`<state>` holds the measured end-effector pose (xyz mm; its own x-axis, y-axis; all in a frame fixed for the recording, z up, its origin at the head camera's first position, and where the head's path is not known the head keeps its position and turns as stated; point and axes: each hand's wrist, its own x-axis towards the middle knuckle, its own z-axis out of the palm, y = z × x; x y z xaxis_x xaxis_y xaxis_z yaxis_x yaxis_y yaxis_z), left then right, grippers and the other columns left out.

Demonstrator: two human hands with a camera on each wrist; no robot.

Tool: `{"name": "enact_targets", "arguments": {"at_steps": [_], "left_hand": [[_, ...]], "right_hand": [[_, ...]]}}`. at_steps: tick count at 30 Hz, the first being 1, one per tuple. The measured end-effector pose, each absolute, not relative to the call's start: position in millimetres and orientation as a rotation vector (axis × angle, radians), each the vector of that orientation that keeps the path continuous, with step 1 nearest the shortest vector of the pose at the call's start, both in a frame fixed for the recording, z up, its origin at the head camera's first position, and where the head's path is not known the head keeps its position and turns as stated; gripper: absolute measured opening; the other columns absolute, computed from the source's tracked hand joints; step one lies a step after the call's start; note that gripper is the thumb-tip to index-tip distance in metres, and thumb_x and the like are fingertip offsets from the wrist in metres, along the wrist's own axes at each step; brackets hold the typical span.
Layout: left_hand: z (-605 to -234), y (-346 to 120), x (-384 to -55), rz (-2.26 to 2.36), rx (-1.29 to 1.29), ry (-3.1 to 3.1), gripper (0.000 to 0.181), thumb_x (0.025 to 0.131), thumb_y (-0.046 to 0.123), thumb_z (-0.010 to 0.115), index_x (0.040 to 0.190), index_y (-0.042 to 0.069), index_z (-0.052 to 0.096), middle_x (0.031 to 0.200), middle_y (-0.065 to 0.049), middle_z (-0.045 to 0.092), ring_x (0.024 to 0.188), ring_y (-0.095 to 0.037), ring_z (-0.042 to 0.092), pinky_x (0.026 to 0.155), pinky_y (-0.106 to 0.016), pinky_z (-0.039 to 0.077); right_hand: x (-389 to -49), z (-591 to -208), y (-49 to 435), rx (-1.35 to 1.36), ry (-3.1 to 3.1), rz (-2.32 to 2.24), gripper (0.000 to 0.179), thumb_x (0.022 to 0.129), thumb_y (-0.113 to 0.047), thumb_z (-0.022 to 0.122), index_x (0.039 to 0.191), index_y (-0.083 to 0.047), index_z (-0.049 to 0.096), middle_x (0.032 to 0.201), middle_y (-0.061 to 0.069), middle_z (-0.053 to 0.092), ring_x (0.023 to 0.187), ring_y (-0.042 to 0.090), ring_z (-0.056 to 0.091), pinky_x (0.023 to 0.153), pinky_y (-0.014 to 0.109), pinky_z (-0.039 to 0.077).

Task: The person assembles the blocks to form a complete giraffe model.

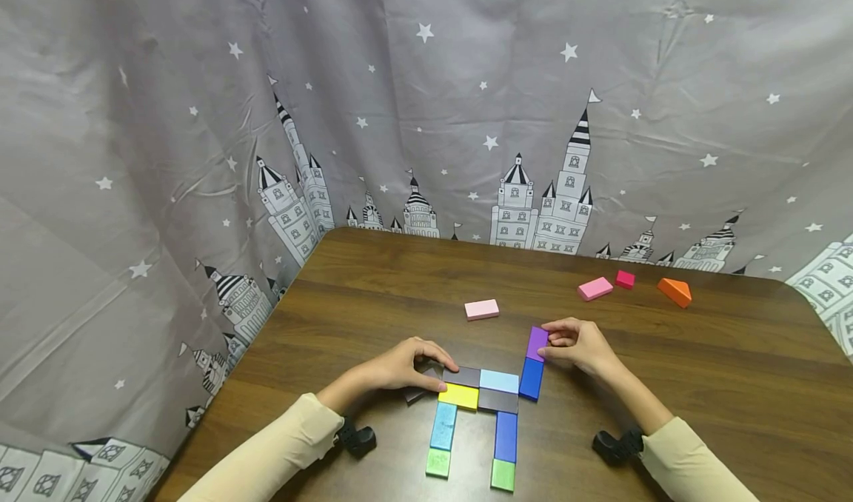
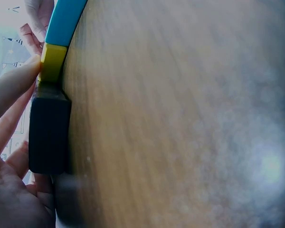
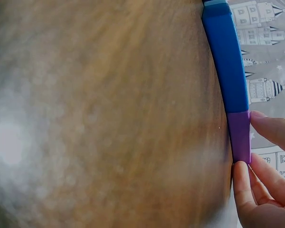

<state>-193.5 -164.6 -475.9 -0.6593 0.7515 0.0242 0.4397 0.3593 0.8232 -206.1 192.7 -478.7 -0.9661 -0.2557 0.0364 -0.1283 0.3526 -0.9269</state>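
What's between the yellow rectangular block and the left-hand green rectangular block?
One teal rectangular block, running from the yellow rectangular block to the green rectangular block. Head view shows all three; left wrist view only the teal-yellow join.

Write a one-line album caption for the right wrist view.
A right hand touches a purple rectangular block abutting a blue rectangular block.

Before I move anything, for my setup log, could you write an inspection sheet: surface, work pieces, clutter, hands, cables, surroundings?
Surface: brown wood-grain table.
Work pieces: purple block set end to end with blue block; yellow block against charcoal block, all lying flat.
Clutter: light-pink block, pink block, crimson block, orange triangular block, lying farther back.
Hands: right hand holds purple block; left hand touches yellow block.
Cables: nothing seen.
Surroundings: grey castle-print curtain.
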Motion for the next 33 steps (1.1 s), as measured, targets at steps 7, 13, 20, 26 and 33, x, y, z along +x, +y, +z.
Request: {"name": "enact_targets", "arguments": {"at_steps": [7, 13, 20, 26, 33], "left_hand": [[-476.7, -165.1, -193.5, 1.213, 1.065, 2.269, 0.029, 0.087, 0.015, 0.079, 0.114, 0.007, 0.075, 0.116, -0.001, 0.071, 0.114, -0.011, 0.059, 0.101, -0.032, 0.043], [-476.4, -165.3, -192.9, 1.222, 1.072, 2.259, 0.029, 0.087, 0.013, 0.079, 0.114, 0.005, 0.075, 0.115, -0.002, 0.071, 0.113, -0.011, 0.059, 0.101, -0.032, 0.043], [-476.4, -165.0, -193.0, 1.209, 1.055, 2.267, 0.029, 0.087, 0.015, 0.079, 0.115, 0.006, 0.075, 0.116, -0.001, 0.071, 0.114, -0.011, 0.059, 0.101, -0.032, 0.043], [-476.2, -164.2, -193.7, 1.212, 1.06, 2.27, 0.028, 0.088, 0.014, 0.078, 0.114, 0.006, 0.075, 0.115, -0.002, 0.071, 0.114, -0.015, 0.059, 0.101, -0.032, 0.043], [-476.7, -163.9, -193.7, 1.217, 1.054, 2.262, 0.028, 0.088, 0.013, 0.078, 0.114, 0.006, 0.075, 0.115, -0.003, 0.071, 0.113, -0.014, 0.06, 0.101, -0.032, 0.044]], "right_hand": [[-205.4, -478.2, 192.5, -0.361, 2.487, -1.685, 0.041, 0.078, 0.004, 0.083, 0.111, 0.018, 0.065, 0.102, 0.024, 0.065, 0.086, 0.021, 0.064, 0.071, 0.016, 0.053], [-205.6, -479.1, 192.3, -0.371, 2.487, -1.687, 0.04, 0.078, 0.004, 0.082, 0.111, 0.019, 0.065, 0.103, 0.025, 0.065, 0.086, 0.022, 0.064, 0.072, 0.016, 0.053], [-206.5, -478.9, 191.9, -0.361, 2.513, -1.673, 0.039, 0.08, 0.001, 0.081, 0.111, 0.018, 0.065, 0.103, 0.025, 0.067, 0.085, 0.017, 0.064, 0.072, 0.017, 0.053], [-208.7, -473.1, 190.3, -0.315, 2.623, -1.637, 0.04, 0.083, -0.006, 0.082, 0.113, 0.015, 0.066, 0.102, 0.024, 0.069, 0.083, 0.016, 0.065, 0.072, 0.016, 0.053], [-212.2, -464.3, 180.6, -0.23, 2.685, -1.66, 0.043, 0.085, -0.012, 0.081, 0.117, 0.013, 0.064, 0.108, 0.026, 0.069, 0.089, 0.022, 0.068, 0.074, 0.016, 0.052]]}}
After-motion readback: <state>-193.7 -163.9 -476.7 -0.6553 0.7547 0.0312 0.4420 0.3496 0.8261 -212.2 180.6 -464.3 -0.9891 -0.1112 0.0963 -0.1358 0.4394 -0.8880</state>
